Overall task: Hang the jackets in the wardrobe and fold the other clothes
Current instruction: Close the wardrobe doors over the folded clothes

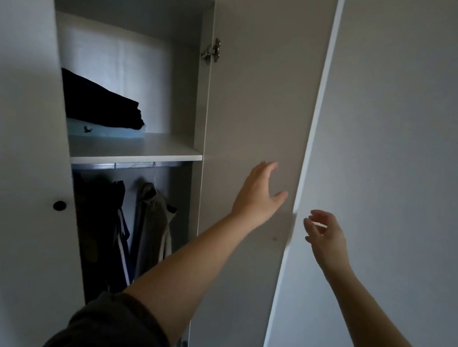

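The wardrobe stands open, its right door [260,98] swung out toward me. On the shelf [140,148] lies a folded dark garment [103,102] on top of a folded light blue one [106,132]. Below, on the rail [128,165], hang a dark jacket [100,217] and a grey hooded jacket [153,222]. My left hand [259,193] is stretched out with straight fingers against the inner face of the door. My right hand [321,230] hovers just past the door's outer edge, fingers loosely curled, holding nothing.
The wardrobe's left door [14,152] is closed, with a round black knob [59,205]. A plain white wall [405,162] runs behind the open door on the right. A metal hinge [212,51] sits at the door's upper inner edge.
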Demonstrator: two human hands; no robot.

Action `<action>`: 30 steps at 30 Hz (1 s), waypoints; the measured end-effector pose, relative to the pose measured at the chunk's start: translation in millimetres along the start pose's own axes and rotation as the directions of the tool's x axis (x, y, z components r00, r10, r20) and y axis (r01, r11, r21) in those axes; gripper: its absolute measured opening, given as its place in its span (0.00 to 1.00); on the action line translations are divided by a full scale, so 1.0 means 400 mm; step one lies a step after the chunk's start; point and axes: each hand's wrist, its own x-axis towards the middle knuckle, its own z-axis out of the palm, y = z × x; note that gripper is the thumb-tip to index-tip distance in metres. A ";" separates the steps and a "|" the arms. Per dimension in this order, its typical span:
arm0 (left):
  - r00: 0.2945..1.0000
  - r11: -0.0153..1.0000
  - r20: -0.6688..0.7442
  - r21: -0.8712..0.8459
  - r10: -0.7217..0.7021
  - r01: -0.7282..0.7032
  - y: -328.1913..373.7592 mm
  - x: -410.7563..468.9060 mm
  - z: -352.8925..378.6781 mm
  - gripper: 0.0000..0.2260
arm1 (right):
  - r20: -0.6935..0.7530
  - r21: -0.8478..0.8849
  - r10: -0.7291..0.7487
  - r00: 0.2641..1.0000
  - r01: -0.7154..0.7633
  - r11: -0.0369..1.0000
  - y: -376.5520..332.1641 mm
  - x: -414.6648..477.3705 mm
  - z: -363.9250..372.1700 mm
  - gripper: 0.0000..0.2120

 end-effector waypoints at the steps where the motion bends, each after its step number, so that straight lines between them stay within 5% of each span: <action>1: 1.000 1.000 0.021 0.019 -0.022 0.021 0.012 0.018 0.011 0.31 | 0.069 -0.017 0.004 0.998 -0.003 1.000 0.014 0.008 -0.001 0.14; 5: 0.996 0.993 0.061 0.097 -0.067 0.061 0.042 0.081 0.049 0.37 | 0.305 -0.038 -0.056 0.951 0.071 0.997 0.039 0.023 0.011 0.10; 12: 0.974 0.968 -0.003 0.107 -0.228 0.227 0.057 0.131 0.111 0.50 | 0.416 0.035 -0.121 0.901 0.117 0.992 0.077 0.050 0.023 0.10; 18: 0.981 0.973 0.000 0.131 -0.192 0.191 0.013 0.086 0.036 0.49 | 0.643 0.125 -0.097 0.760 0.021 0.992 0.063 0.044 0.040 0.13; 21: 0.991 0.988 0.015 0.082 -0.129 0.128 -0.019 0.041 -0.045 0.48 | 0.762 0.000 -0.047 0.646 0.073 0.997 0.054 0.022 0.122 0.12; 25: 0.989 0.982 0.087 -0.132 -0.121 0.132 -0.076 -0.029 -0.191 0.41 | 0.784 0.029 -0.086 0.615 0.101 0.994 0.032 -0.034 0.249 0.04; 30: 0.986 0.987 -0.063 -0.054 -0.156 0.153 -0.181 -0.130 -0.372 0.16 | 0.816 0.214 -0.198 0.543 0.034 0.976 -0.049 -0.123 0.427 0.06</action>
